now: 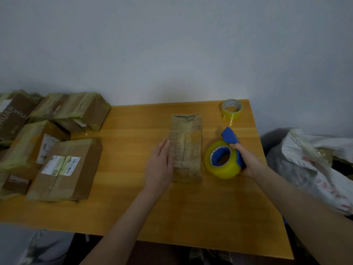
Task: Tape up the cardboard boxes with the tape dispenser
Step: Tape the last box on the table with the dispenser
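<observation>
A small cardboard box (186, 146), covered in shiny tape, lies lengthwise in the middle of the wooden table (133, 197). My left hand (159, 165) rests flat against the box's left side with straight fingers. To the right of the box stands the blue tape dispenser (222, 159) with a fat yellow roll on it. My right hand (246, 159) grips the dispenser from its right side, the fingers curled round the blue frame. The dispenser sits on the table, a little apart from the box.
Several taped cardboard boxes (65, 169) are piled along the table's left side, some with white labels. A spare yellow tape roll (231, 109) stands at the far right corner. White plastic bags (313, 161) lie beyond the table's right edge. A grey wall is behind.
</observation>
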The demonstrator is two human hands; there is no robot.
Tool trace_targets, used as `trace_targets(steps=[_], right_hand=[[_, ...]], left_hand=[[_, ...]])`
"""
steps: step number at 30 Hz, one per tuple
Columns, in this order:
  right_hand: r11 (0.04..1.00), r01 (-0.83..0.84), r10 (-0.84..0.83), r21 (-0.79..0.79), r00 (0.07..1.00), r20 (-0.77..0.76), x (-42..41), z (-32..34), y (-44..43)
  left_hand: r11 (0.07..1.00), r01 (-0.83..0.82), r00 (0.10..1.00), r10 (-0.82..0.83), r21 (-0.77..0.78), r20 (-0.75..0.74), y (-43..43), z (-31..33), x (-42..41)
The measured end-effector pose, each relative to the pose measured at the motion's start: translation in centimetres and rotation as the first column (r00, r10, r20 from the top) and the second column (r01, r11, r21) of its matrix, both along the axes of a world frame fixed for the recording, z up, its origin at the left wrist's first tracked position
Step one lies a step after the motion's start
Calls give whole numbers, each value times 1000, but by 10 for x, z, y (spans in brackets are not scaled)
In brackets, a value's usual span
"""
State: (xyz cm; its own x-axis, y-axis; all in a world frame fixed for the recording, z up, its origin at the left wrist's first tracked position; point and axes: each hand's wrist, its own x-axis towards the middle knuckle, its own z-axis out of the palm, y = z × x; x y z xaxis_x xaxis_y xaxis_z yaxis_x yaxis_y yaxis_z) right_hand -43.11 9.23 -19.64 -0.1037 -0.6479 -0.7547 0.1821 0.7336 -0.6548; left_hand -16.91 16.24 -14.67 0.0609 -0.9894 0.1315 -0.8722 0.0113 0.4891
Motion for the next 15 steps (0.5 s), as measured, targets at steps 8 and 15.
trace_targets(steps=[8,15], right_hand=[[980,-198,172,-3,860,-480,2,11,-1],[746,-623,387,-237,694,-607,82,63,66]], left_hand=[[971,-185,922,224,149,-315,19,-6,16],[948,-206,894,283,242,-347,19,-11,-1]])
